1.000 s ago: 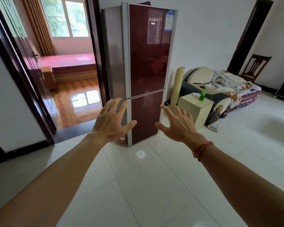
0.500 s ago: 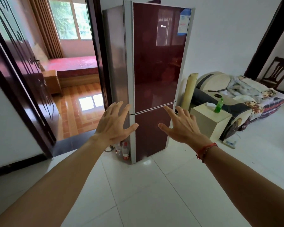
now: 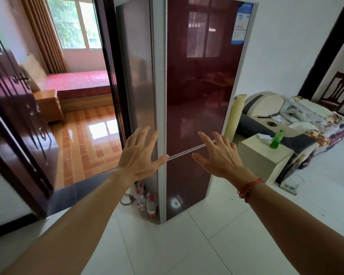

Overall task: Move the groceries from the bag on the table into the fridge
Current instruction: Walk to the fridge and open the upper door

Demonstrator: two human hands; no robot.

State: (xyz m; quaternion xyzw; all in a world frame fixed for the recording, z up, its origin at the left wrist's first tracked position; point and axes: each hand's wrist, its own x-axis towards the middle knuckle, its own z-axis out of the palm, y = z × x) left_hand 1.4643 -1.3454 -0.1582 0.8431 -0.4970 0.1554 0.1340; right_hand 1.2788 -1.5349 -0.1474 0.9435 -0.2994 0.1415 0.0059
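A tall dark-red fridge [image 3: 199, 76] with two shut doors stands straight ahead, one corner turned towards me. Both my arms stretch out in front of it. My left hand [image 3: 138, 155] has spread, straight fingers and hovers before the fridge's left corner at the seam between the doors. My right hand [image 3: 216, 155], with a red string bracelet on the wrist, is spread the same way before the door seam. Neither hand holds anything. No bag, table or groceries are in view.
Several plastic bottles [image 3: 148, 201] stand on the floor by the fridge's left side. A doorway [image 3: 83, 135] at left leads to a bedroom. At right sit a small cream cabinet [image 3: 260, 157] with a green bottle [image 3: 276, 139], a piled massage chair [image 3: 286, 116] and a wooden chair [image 3: 338, 90].
The fridge has grown larger in view as I come closer to it. Both hands stay spread and empty, held out in front.
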